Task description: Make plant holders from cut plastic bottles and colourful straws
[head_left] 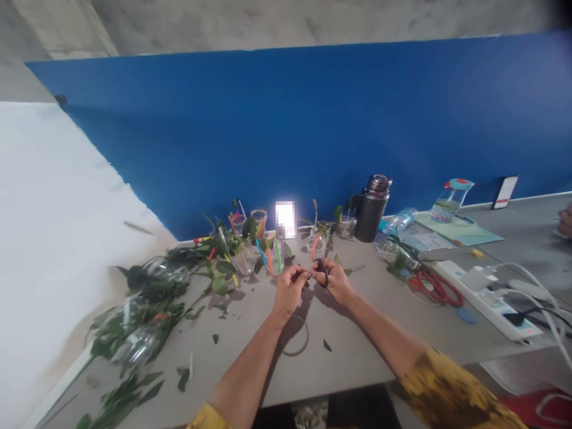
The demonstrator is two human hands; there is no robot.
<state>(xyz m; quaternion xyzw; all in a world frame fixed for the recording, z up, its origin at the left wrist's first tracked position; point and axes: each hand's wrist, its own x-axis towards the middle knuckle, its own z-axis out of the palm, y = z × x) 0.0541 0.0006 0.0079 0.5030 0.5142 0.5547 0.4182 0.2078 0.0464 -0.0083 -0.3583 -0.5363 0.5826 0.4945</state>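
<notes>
Passable front tabletop (351, 362) — cups (243, 260), thermos (370, 215) beyond

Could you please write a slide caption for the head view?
Right hand with black scissors beside left hand, above a table with scattered leaves.

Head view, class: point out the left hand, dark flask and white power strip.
Left hand (289, 289): head view, back of the hand.
Dark flask (372, 215): head view, middle of its body.
White power strip (479, 299): head view, its white casing.

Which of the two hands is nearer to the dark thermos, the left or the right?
Right. The right hand is in front of the dark thermos and to its left; the left hand is farther away, more to its left.
</notes>
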